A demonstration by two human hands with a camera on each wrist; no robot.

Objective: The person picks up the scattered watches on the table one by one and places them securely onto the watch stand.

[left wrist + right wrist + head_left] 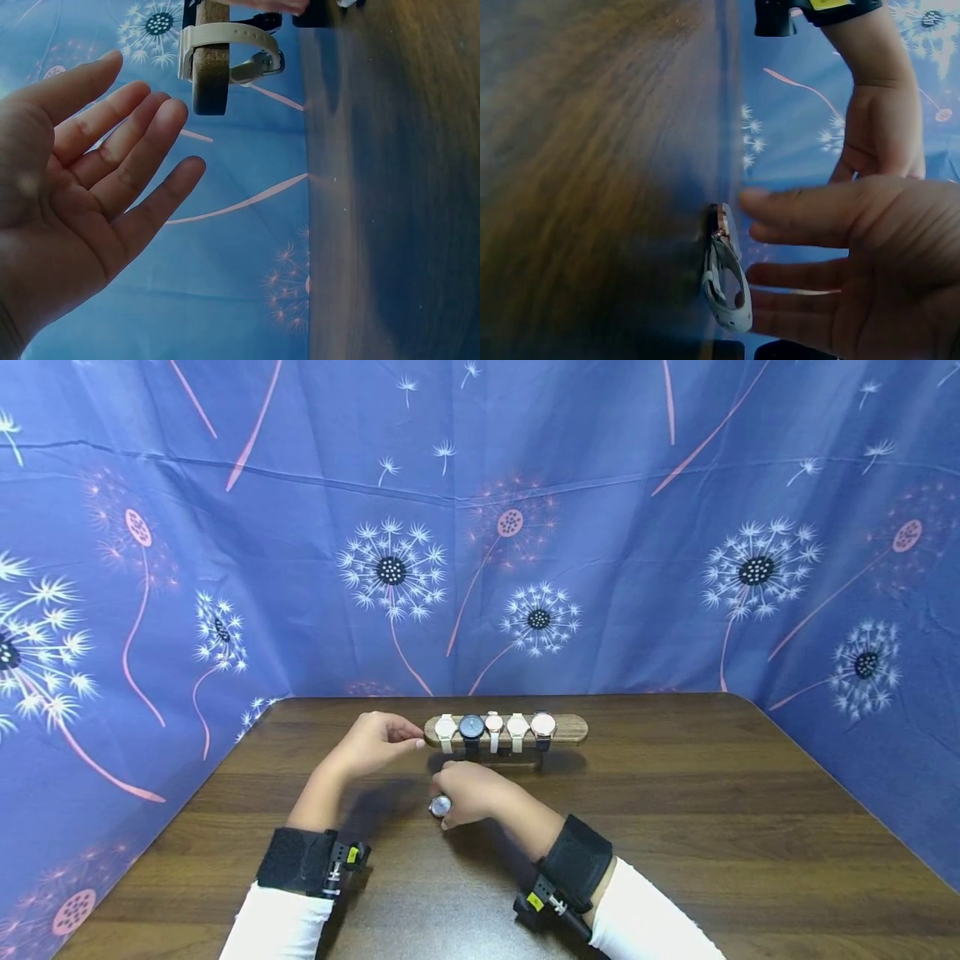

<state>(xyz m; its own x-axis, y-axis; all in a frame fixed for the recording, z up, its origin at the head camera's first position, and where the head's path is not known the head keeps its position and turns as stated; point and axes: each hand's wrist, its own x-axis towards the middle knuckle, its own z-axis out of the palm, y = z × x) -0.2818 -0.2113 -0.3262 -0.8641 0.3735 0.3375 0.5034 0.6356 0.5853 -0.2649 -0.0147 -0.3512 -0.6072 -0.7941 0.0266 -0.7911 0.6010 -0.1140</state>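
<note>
A wristwatch with a round dial and a pale strap is by the right hand, low over the table. In the right wrist view the right hand's fingers stretch out toward it, tips right at the strap, thumb near the case. The left hand is beside the left end of a wooden watch stand. Its fingers are spread and hold nothing, palm facing the left wrist camera. On the stand's bar hang several watches, among them a white-strapped one at the left end.
The brown wooden table spreads around both hands. A blue cloth with dandelion prints hangs behind and at both sides. Black bands with small cameras sit on the left wrist and right wrist.
</note>
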